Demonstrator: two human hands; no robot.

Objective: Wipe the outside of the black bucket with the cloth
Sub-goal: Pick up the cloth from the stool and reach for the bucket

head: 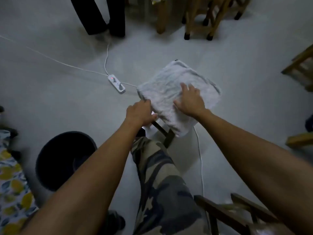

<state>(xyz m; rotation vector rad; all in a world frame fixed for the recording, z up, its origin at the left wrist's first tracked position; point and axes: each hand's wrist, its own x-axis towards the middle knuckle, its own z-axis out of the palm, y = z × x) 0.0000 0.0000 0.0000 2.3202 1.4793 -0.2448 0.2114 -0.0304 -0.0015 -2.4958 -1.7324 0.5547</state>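
The black bucket (62,158) stands upright on the floor at the lower left, partly hidden by my left forearm. A white cloth (171,85) lies spread over a small stool (166,134) in front of me. My left hand (139,113) grips the near left edge of the stool, just beside the cloth's edge. My right hand (190,100) rests flat on top of the cloth, fingers spread.
A white power strip (116,83) with cables lies on the floor left of the stool. Another person's dark trouser legs (105,17) stand at the back. Wooden chair legs (199,17) are behind, more wooden furniture at right, a lemon-print fabric (11,184) at left.
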